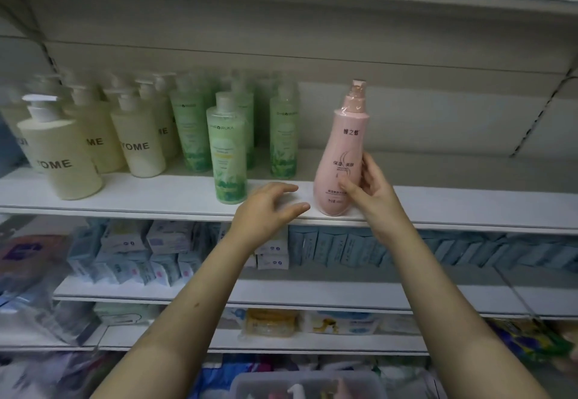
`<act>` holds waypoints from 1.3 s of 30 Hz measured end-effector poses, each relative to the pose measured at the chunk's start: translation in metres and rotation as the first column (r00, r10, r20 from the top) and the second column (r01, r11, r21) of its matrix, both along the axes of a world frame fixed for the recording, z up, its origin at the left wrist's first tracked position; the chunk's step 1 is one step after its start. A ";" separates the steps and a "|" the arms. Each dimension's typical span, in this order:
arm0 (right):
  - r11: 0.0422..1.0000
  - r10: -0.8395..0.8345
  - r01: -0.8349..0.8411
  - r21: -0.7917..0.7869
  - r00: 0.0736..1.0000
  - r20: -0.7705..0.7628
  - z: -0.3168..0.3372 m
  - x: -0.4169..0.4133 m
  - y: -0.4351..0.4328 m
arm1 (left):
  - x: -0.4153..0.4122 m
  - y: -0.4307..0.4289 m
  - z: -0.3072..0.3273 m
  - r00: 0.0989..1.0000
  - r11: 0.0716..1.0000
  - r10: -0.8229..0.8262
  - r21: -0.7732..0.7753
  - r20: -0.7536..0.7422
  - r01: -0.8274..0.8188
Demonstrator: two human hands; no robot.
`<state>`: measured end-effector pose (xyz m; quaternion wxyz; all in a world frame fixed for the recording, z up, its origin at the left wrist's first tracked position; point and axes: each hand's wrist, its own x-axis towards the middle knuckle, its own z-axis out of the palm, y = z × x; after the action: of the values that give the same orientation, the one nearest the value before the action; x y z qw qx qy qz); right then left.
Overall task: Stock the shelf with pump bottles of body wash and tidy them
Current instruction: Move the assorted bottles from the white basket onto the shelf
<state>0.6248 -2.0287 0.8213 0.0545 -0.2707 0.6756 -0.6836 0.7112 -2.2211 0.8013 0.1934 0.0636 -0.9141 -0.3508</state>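
Left hand [269,208]: open, fingers loose and spread, holding nothing, hovering at the front lip of the shelf [140,192]. Right hand [367,189]: wrapped round the lower body of the pink bottle [341,148], thumb on the label, fingers behind. The bottle is upright and looks set down on the shelf, with its base close to the lip, just right of my left hand.

Risks:
- The front green bottle [227,161], just left of my left hand, sits ahead of its row near the lip. A careless leftward sweep of that hand could knock it off.
- The pink bottle is tall with a narrow neck. If I let go with the base this near the edge, it may tip forward.
- My grip is low, so pushing it back could rock it instead of sliding it.
- The pump looks film-wrapped and probably slick, so it's a bad lift point.

Around:
- Cream bottles [62,161] are well left of my left hand, staggered, with labels not lined up.
- The green row [283,139] stands beyond my left hand, apart from the pink bottle.
- I see nothing between the pink bottle and the shelf back.
- Below both hands are shelves of packets [162,251] and a grey bin [306,381].
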 end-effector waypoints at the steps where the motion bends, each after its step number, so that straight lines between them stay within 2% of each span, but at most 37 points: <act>1: 1.000 0.013 -0.013 0.024 1.000 0.000 -0.001 0.001 0.001 | -0.001 -0.001 -0.003 1.000 0.998 0.008 -0.064 0.022 -0.007; 5: 0.990 0.052 -0.049 0.131 0.999 -0.017 -0.008 0.002 0.007 | -0.004 -0.002 -0.009 0.999 0.976 0.010 -0.217 0.038 -0.001; 8: 0.980 0.055 -0.047 0.194 0.998 -0.036 -0.009 0.001 0.007 | -0.006 -0.003 -0.012 0.999 0.962 0.021 -0.275 0.033 -0.011; 18: 0.964 0.001 0.025 0.264 0.995 -0.101 -0.010 -0.003 0.003 | -0.008 -0.003 -0.016 1.000 0.960 0.019 -0.278 0.003 -0.017; 28: 0.967 -0.029 0.045 0.250 0.997 -0.066 -0.010 0.004 0.001 | -0.008 -0.003 -0.017 1.000 0.964 0.020 -0.266 0.012 -0.016; 39: 0.955 0.019 -0.004 0.297 0.999 -0.049 -0.006 0.002 0.004 | -0.007 -0.001 -0.016 1.000 0.962 0.024 -0.271 0.016 -0.019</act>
<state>0.6270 -2.0249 0.8148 0.0812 -0.2805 0.7702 -0.5670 0.7038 -2.2223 0.7851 0.1955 0.0495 -0.9545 -0.2197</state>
